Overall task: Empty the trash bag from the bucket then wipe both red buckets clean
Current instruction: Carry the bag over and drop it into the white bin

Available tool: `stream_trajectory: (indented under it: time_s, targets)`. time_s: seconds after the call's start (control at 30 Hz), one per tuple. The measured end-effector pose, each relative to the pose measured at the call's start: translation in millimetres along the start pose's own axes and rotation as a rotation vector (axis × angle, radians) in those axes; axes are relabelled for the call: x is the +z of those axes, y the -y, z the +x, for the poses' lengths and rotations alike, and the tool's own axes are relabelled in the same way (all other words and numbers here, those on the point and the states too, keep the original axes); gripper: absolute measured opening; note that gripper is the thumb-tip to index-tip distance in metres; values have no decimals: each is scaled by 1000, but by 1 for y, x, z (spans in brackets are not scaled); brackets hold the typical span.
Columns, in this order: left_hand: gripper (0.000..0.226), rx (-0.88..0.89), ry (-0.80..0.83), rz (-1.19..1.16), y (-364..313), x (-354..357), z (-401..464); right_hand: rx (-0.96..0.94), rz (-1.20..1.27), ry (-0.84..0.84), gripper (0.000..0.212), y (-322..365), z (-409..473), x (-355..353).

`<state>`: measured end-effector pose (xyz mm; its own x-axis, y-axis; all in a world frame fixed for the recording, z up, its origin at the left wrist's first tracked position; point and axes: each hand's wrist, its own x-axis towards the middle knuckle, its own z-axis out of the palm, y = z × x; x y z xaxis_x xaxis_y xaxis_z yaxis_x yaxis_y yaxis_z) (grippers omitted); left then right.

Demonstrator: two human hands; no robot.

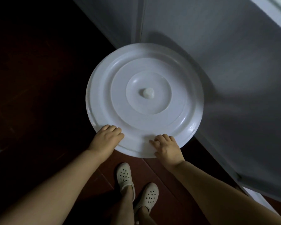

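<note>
Nearest the camera, two pale perforated clogs (137, 184) stand on dark red floor tiles (91, 179). Just beyond them the left hand (106, 138) and the right hand (166, 146) sit apart on the near rim of a big round white lid (144, 99), fingers curled over its edge; both seem to grip it, though whether they are lifting or only resting cannot be told.

The lid is smooth, glossy plastic, moulded in raised rings around a sunken middle with a small stubby knob (147, 93). It hides whatever is beneath it, so no red bucket and no trash bag shows; presumably a bucket sits under the lid, in the corner.

By that reading the task is barely begun: the lid is on, the bag is not emptied, and neither bucket is wiped.

Behind and to the right rise flat grey panels (209, 38), matt and plain, meeting at a seam. The floor to the left fades into darkness.
</note>
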<state>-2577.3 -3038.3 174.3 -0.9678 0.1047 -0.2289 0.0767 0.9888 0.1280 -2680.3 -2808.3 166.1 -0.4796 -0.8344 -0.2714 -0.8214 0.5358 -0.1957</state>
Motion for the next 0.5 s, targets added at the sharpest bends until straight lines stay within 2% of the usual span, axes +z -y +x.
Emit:
stream_trajectory:
  time_s: [0.17, 0.4, 0.5]
  targets:
    - [15, 20, -34, 51, 6, 0, 10, -38, -3, 3, 60, -4, 12, 2]
    - [38, -78, 60, 40, -11, -7, 3, 9, 66, 126, 60, 4, 5, -4]
    - [45, -148, 198, 61, -17, -11, 1, 48, 113, 188, 61, 4, -7, -10]
